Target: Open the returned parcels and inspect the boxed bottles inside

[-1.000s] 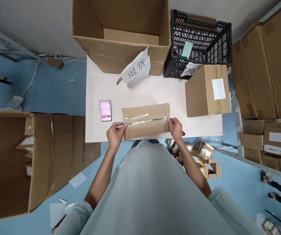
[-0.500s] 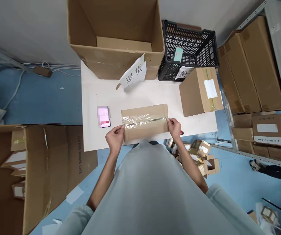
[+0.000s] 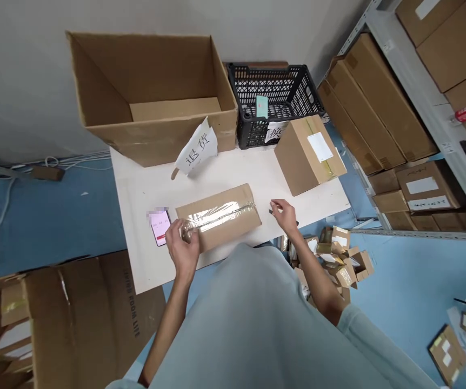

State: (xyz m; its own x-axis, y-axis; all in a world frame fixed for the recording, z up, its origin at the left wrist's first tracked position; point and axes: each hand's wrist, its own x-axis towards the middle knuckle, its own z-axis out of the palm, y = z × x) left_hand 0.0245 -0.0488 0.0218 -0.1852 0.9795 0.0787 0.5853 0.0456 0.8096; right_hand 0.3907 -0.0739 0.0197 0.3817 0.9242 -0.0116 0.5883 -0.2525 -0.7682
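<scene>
A flat, closed cardboard box (image 3: 225,216) lies slightly slanted on the white table, with shiny clear tape along its middle seam. My left hand (image 3: 182,246) grips its left end, fingers over the top and thumb at the near side. Off the box's right end, my right hand (image 3: 285,215) is closed with bent fingers over a slim dark tool (image 3: 271,212). Most of that tool is hidden under the hand. A phone (image 3: 160,227) with a lit pink screen lies just left of my left hand.
Behind stand a large open carton (image 3: 160,140) with a paper sign (image 3: 196,148) and a black plastic crate (image 3: 253,132). A labelled box (image 3: 310,156) sits at the table's right. Shelves of cartons (image 3: 379,108) rise beyond; small boxes (image 3: 338,259) lie heaped on the floor.
My right hand has let go of the box's right end and moved onto the dark tool beside it. My left hand has shifted further over the left end. The view has turned.
</scene>
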